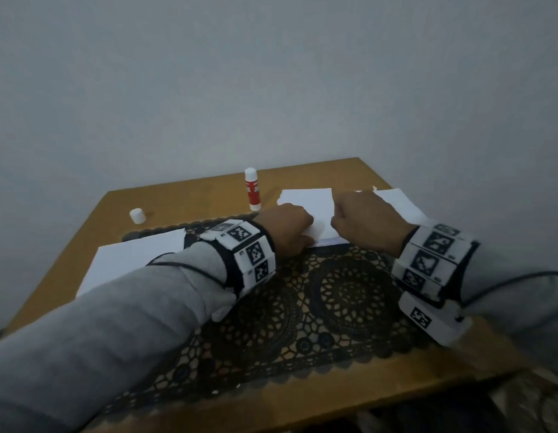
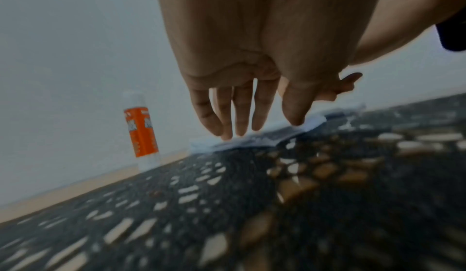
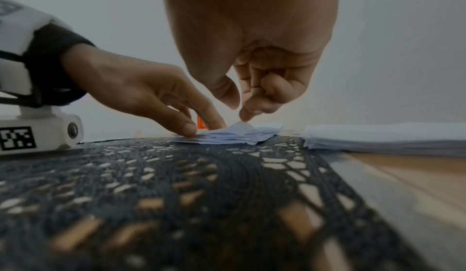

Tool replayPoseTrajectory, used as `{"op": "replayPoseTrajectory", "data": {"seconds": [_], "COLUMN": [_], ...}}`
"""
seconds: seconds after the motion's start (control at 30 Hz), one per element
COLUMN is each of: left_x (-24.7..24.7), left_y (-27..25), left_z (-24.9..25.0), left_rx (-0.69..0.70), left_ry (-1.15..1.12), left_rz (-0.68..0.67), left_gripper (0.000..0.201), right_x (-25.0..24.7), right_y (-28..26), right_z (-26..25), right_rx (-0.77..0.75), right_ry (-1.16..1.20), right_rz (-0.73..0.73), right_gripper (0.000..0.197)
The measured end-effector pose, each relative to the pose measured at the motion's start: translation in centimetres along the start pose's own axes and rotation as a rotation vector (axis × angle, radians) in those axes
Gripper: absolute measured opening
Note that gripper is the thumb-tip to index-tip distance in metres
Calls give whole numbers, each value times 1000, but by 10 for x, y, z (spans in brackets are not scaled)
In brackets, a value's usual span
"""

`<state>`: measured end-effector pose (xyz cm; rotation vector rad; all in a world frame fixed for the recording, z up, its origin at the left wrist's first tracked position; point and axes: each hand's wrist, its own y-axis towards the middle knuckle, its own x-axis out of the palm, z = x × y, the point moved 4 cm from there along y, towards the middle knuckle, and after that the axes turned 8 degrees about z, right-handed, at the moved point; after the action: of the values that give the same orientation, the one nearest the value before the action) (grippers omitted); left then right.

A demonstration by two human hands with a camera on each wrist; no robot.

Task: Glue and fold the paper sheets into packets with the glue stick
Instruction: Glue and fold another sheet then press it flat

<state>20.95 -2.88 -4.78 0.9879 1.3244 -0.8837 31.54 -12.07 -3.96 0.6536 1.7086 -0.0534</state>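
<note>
A small folded white paper sheet lies at the far edge of the black lace mat. My left hand presses straight fingers down on its near left part. My right hand has curled fingers; its index fingertip and thumb pinch a raised flap of the paper. The left hand shows beside it in the right wrist view. A red and white glue stick stands uncapped behind the left hand, apart from both hands, also seen as glue stick.
The glue stick's white cap stands at the back left of the wooden table. A flat white sheet lies left under my forearm. A stack of white paper lies at the right, close to the folded sheet.
</note>
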Motion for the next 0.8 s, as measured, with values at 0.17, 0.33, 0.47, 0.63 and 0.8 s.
{"op": "replayPoseTrajectory", "data": {"seconds": [0.17, 0.33, 0.47, 0.63, 0.8], "left_x": [2, 2, 3, 6, 5], "left_y": [16, 19, 23, 35, 40], "left_z": [0, -3, -9, -13, -13], "left_rx": [2, 22, 4, -10, -10], "left_ry": [42, 17, 27, 31, 2], "left_rz": [40, 39, 36, -19, -19], "left_gripper": [47, 27, 22, 37, 45], "right_x": [2, 5, 6, 2, 6], "right_y": [2, 7, 12, 14, 11], "right_z": [0, 3, 13, 28, 14], "right_rx": [33, 60, 81, 110, 63], "right_ry": [43, 85, 91, 44, 19], "right_rz": [27, 11, 25, 37, 37], "right_gripper": [9, 6, 16, 25, 18]}}
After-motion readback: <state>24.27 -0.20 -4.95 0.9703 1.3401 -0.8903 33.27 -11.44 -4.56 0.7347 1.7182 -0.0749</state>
